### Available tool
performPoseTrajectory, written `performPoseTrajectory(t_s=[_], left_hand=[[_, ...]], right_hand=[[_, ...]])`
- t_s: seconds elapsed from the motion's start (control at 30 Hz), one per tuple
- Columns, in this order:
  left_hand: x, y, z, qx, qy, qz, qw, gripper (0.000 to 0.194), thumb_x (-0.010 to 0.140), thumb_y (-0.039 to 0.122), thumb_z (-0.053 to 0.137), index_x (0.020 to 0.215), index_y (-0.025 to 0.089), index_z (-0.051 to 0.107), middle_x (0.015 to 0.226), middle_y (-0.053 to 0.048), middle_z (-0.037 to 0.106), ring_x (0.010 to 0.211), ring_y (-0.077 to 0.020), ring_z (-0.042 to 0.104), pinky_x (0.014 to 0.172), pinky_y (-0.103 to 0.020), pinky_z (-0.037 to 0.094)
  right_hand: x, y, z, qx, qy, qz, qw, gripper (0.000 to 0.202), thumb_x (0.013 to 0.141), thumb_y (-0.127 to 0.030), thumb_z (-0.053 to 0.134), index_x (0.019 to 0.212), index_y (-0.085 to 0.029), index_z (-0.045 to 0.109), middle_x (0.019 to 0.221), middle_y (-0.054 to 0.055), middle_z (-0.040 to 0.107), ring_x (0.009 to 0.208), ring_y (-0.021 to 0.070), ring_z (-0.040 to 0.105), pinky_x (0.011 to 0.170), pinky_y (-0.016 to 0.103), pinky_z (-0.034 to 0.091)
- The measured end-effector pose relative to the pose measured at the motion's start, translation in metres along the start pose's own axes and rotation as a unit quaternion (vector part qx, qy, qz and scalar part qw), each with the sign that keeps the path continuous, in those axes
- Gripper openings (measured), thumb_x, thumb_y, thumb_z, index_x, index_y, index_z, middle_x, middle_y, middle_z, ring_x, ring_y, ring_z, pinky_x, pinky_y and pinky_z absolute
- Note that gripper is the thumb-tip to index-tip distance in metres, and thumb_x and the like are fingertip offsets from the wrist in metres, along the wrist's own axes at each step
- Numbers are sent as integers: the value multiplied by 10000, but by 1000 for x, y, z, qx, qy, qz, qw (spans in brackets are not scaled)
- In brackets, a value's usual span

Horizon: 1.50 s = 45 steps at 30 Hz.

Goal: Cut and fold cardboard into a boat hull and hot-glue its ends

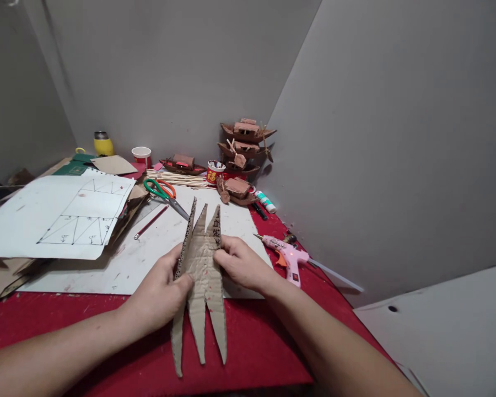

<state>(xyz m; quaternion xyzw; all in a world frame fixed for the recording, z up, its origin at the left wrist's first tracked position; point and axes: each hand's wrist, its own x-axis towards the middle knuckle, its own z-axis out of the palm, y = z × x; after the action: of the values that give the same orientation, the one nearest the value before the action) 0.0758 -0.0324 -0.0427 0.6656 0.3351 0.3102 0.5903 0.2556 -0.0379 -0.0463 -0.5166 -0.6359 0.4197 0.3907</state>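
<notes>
A cut piece of brown corrugated cardboard (pixel 199 275) with three pointed tips at the top and three at the bottom is held upright over the table's front part. My left hand (pixel 165 286) grips its left edge, thumb on the front face. On the right edge, my right hand (pixel 240 262) pinches it between thumb and fingers. The cardboard's left strip is bent, showing its fluted edge. Behind it lie green-and-orange-handled scissors (pixel 165 194) and a red pencil (pixel 151 222) on white paper (pixel 149 264).
A pink glue gun (pixel 289 256) lies right on the red cloth (pixel 252 353). Brown model boats (pixel 246 132) are stacked at the back, near wooden sticks (pixel 177 178) and cups (pixel 141 156). A drawn sheet (pixel 78 215) tops cardboard at left.
</notes>
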Motion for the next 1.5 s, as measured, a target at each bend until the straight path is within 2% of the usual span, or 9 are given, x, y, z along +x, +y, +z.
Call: performPoseTrajectory(t_s=[0.13, 0.23, 0.33, 0.53, 0.67, 0.83, 1.1, 1.33, 1.5], left_hand=[[1, 2, 0, 16, 18, 9, 1000, 464, 769, 115, 474, 1227, 154, 537, 1201, -52, 650, 1053, -241, 607, 905, -336, 483], [2, 3, -1, 25, 27, 18, 999, 481, 763, 105, 472, 1239, 150, 532, 1159, -56, 670, 1054, -242, 604, 917, -344, 476], [2, 2, -1, 33, 20, 24, 999, 495, 763, 96, 465, 1252, 151, 526, 1193, -52, 651, 1064, -233, 597, 932, -337, 464], [-1, -1, 1, 38, 0, 40, 998, 517, 763, 75, 438, 1270, 148, 512, 1231, -48, 626, 1107, -221, 569, 961, -327, 439], [-1, 1, 1, 27, 3, 25, 999, 516, 768, 97, 445, 1279, 147, 500, 1240, -52, 622, 1090, -229, 581, 929, -325, 462], [2, 4, -1, 41, 18, 35, 998, 497, 773, 90, 457, 1262, 157, 519, 1195, -43, 649, 1085, -226, 582, 958, -326, 440], [1, 0, 0, 52, 6, 55, 997, 518, 761, 63, 447, 1265, 159, 518, 1231, -32, 631, 1140, -217, 550, 993, -312, 414], [2, 0, 1, 25, 9, 22, 999, 501, 772, 96, 466, 1267, 156, 514, 1214, -50, 643, 1062, -232, 600, 918, -332, 474], [0, 0, 2, 34, 7, 43, 998, 511, 770, 84, 467, 1273, 164, 516, 1246, -43, 624, 1130, -230, 561, 993, -343, 426]], right_hand=[[0, -2, 2, 75, 7, 64, 995, 135, 632, -149, 413, 687, -183, 531, 553, -61, 489, 474, 92, 446, 444, 184, 364], [0, -5, 0, 80, 14, 85, 993, 54, 633, -170, 435, 629, -192, 484, 496, -80, 427, 397, 75, 371, 368, 179, 281], [0, -4, 0, 50, 41, 60, 996, 71, 655, -180, 434, 594, -190, 467, 506, -74, 421, 427, 74, 376, 393, 179, 283], [1, 7, 8, 38, 45, 18, 998, 85, 666, -188, 425, 652, -175, 508, 610, -43, 504, 556, 101, 453, 507, 196, 365], [1, 3, 7, 59, 63, 50, 995, 64, 658, -210, 438, 612, -185, 476, 536, -60, 459, 469, 85, 417, 437, 187, 329], [1, -5, -1, 39, 107, 60, 992, 57, 677, -239, 464, 664, -193, 495, 469, -88, 410, 343, 70, 361, 334, 184, 269], [-1, -2, 3, 28, 110, 17, 993, 64, 658, -183, 428, 658, -194, 492, 480, -90, 429, 360, 64, 391, 364, 183, 317], [3, -3, 1, 67, 108, 64, 990, 68, 672, -258, 464, 648, -196, 478, 461, -90, 445, 326, 76, 416, 323, 188, 337], [1, -2, 2, 61, 126, 47, 989, 85, 689, -262, 470, 651, -191, 498, 476, -82, 453, 358, 73, 412, 341, 182, 339]])
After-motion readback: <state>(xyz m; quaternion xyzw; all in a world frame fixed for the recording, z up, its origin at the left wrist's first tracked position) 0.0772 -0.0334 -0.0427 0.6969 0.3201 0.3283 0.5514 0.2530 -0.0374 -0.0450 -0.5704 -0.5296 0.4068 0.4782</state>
